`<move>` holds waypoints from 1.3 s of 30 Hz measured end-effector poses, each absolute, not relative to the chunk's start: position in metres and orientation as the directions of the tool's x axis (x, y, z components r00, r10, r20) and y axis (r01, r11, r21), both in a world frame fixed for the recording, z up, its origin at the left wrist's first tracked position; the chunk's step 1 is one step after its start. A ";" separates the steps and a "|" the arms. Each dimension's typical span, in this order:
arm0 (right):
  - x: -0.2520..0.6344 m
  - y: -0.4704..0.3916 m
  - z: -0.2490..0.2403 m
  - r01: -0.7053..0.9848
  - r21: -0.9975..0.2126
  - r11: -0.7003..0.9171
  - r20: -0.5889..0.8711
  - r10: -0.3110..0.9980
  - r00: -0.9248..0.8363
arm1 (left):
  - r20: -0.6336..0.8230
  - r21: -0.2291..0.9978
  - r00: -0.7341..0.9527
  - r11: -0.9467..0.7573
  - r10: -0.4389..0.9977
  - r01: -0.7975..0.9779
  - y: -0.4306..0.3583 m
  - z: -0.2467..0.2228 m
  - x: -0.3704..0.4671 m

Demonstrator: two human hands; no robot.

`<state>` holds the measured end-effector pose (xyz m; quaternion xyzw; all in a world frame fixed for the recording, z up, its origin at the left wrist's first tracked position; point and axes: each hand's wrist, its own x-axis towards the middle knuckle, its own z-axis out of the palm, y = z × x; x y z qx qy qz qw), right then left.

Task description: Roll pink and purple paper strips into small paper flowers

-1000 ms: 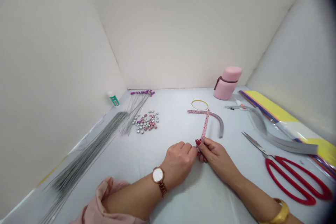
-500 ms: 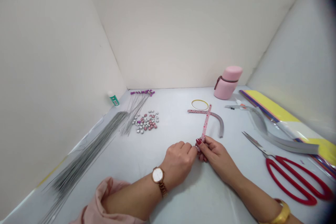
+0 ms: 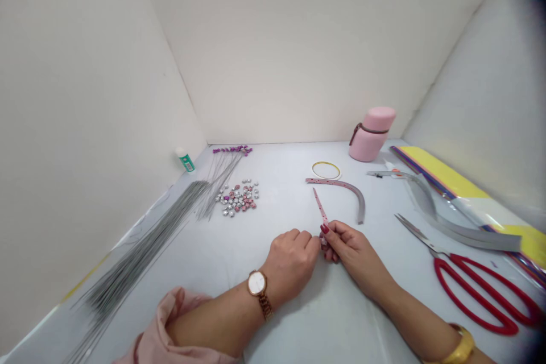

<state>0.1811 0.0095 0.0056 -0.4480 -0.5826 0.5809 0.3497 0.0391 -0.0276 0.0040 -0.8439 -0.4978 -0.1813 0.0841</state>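
Note:
A narrow pink patterned paper strip (image 3: 319, 205) rises from between my hands, its free end leaning up and left. My right hand (image 3: 352, 253) pinches it between thumb and fingers, where a small folded bit shows. Closed, with its knuckles up, my left hand (image 3: 293, 256) meets the strip's folded end at the right hand's fingertips; its own fingertips are mostly hidden. Beyond the hands lies a curved bundle of paper strips (image 3: 347, 187), patterned at one end and grey along the edge. Left of them is a pile of small silver and pink folded stars (image 3: 236, 200).
Red-handled scissors (image 3: 473, 284) lie at right, near grey paper strips (image 3: 456, 230) and yellow sheets in plastic (image 3: 456, 176). A pink flask (image 3: 371, 135) and a tape ring (image 3: 326, 170) stand behind. At left are grey wires (image 3: 145, 250), purple-tipped stems (image 3: 232, 151) and a glue stick (image 3: 186, 160).
The strip's free end has swung from leaning right, across the curved bundle, to leaning left and now looks shorter. Both hands stay nearly in place.

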 end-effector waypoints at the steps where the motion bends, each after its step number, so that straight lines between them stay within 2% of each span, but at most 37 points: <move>1: 0.181 0.010 0.005 0.119 -0.990 -0.072 -0.110 0.928 -0.355 | 0.390 0.041 0.439 -0.492 0.809 0.870 -0.028 0.004 0.039; 25: 0.182 0.009 0.003 0.173 -0.984 -0.044 -0.103 0.931 -0.349 | 0.384 0.044 0.452 -0.505 0.805 0.862 -0.028 0.006 0.038; 39: 0.183 0.010 0.001 0.138 -0.988 -0.064 -0.110 0.925 -0.363 | 0.359 0.039 0.457 -0.503 0.814 0.864 -0.028 0.006 0.038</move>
